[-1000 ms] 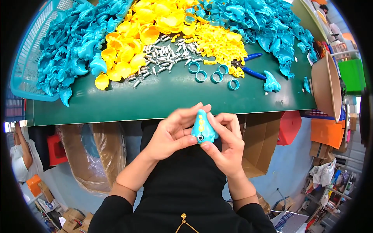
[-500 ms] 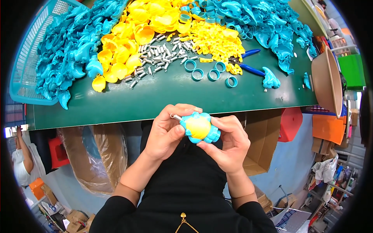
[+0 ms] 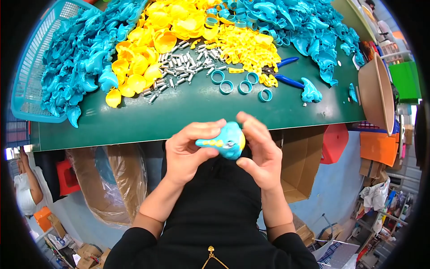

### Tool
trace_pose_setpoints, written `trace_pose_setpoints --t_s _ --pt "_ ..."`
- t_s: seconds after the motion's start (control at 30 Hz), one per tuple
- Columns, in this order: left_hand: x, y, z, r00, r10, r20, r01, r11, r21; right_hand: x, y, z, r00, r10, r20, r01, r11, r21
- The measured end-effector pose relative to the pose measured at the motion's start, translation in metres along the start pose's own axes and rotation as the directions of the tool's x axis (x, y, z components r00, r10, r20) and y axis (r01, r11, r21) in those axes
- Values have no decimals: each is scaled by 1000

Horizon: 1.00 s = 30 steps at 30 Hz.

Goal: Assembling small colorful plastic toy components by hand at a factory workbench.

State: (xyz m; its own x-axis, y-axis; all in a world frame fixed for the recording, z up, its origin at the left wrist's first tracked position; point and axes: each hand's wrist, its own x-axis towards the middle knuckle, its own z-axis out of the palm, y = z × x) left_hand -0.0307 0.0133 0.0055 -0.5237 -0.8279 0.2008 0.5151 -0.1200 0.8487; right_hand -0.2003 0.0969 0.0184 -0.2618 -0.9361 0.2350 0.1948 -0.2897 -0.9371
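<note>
Just past the table's near edge, a small blue plastic toy figure [image 3: 230,141] with a yellow belly is held up. It is turned so its tapered tail points left, showing a row of yellow pieces, with a bit of metal at its middle. My left hand [image 3: 190,145] pinches it between thumb and fingers near the tail. Around its right side, my right hand [image 3: 262,150] has thumb and fingers spread apart; the fingertips are blurred. The right thumb is close to the toy's lower edge, and whether it touches I cannot tell.
On the green table [image 3: 148,123] lie heaped blue shells [image 3: 80,58], yellow domed shells [image 3: 134,67], metal springs [image 3: 179,65], small yellow pieces [image 3: 251,45], blue rings [image 3: 226,87] and blue-handled pliers [image 3: 289,80]. A blue basket [image 3: 27,80] stands left, a beige basin [image 3: 378,94] right, a cardboard box [image 3: 300,166] below.
The toy has turned from its yellow belly side to its tail side, tail now pointing left. My right hand's fingers have come away from it and spread.
</note>
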Motion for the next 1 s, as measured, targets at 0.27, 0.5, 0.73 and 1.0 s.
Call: trace_pose_setpoints --t_s 0.27,0.5,0.73,1.0 --pt "28 5 9 997 74 39 -83 904 419 30 12 3 997 -62 37 67 982 -177" --pt "26 -6 8 995 91 33 -96 898 430 30 12 4 999 -48 -25 47 998 -32" --pt "31 -5 4 985 123 122 -166 869 466 32 7 -5 1000 22 -13 -22 999 -26" --pt "30 4 9 997 -13 78 -11 955 296 34 -11 -21 997 -13 82 45 915 -402"
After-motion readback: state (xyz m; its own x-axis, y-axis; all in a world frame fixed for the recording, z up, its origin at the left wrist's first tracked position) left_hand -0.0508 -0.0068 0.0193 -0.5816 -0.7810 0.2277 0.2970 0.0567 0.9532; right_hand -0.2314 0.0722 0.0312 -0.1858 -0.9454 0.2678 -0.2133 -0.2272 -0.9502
